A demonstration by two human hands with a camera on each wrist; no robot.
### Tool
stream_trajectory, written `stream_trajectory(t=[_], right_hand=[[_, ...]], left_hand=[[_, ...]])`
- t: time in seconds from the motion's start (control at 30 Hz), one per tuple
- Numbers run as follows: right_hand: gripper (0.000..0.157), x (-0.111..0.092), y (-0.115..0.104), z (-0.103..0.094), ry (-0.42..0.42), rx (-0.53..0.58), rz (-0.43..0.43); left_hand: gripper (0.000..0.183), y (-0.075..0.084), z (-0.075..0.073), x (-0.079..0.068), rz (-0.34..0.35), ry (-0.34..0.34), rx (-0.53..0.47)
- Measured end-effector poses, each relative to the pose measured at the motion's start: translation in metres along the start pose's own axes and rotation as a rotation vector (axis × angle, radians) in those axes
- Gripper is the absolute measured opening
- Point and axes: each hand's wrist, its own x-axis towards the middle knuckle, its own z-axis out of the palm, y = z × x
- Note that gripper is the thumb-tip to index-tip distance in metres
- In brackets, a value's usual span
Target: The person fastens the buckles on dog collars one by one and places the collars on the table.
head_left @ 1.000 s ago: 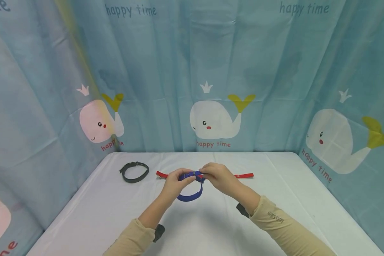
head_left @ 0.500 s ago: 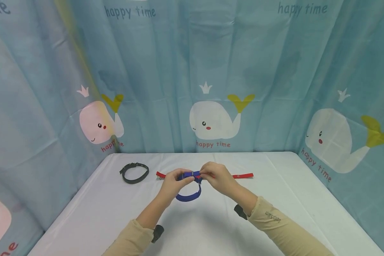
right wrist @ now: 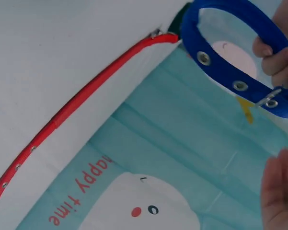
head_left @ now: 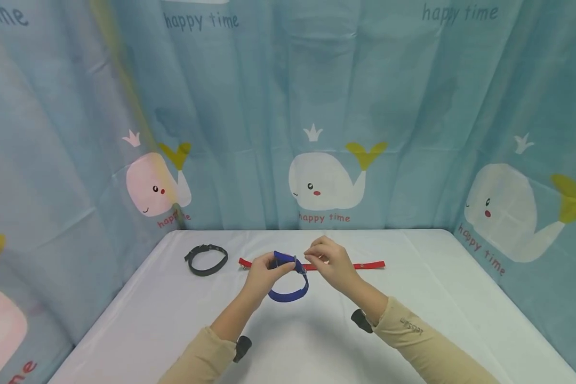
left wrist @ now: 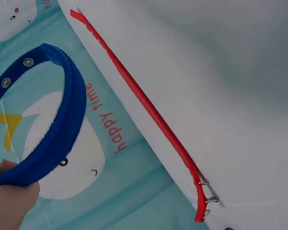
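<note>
My left hand (head_left: 258, 281) pinches a blue collar (head_left: 289, 297) between thumb and fingers, raised above the table. The collar forms a loop that hangs below the fingers. In the right wrist view, metal-rimmed eyelets show along the blue collar (right wrist: 220, 72), and a metal buckle (right wrist: 270, 97) crosses the strap at one of them. My right hand (head_left: 335, 268) is just right of the collar, apart from it, fingers loosely bent with nothing seen between them. Behind both hands a red collar (head_left: 370, 265) lies stretched out flat, its middle partly covered in the head view.
A black collar (head_left: 204, 272), looped, lies at the back left of the white table (head_left: 317, 341). Blue curtains (head_left: 240, 176) with whale prints stand around the table's back and sides. Metal fittings (left wrist: 211, 199) stick out from one end of the red collar.
My right hand has let go of the blue collar's strap end and moved slightly up and right. The left hand still holds the collar, whose upper part now tilts. The view has shifted slightly.
</note>
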Motion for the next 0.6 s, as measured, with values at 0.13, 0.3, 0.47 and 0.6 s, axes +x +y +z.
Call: stream_trajectory(t=[0.13,0.3,0.47,0.6], right_hand=[[0.012,0.005,-0.005,-0.002,-0.023,-0.026,0.027],[0.019,0.012,-0.012,-0.002,-0.108,-0.052,0.090],[0.020,0.017,-0.018,-0.002,-0.217,-0.065,0.155],[0.012,0.018,-0.018,0.000,-0.260,-0.072,0.173]], left_hand=[[0.025,-0.002,0.003,-0.001,0.039,0.004,0.075],[0.024,-0.002,0.005,-0.002,0.108,-0.008,0.103],[0.022,-0.002,0.008,-0.002,0.157,-0.033,0.114],[0.019,-0.001,0.010,-0.004,0.171,-0.033,0.155]])
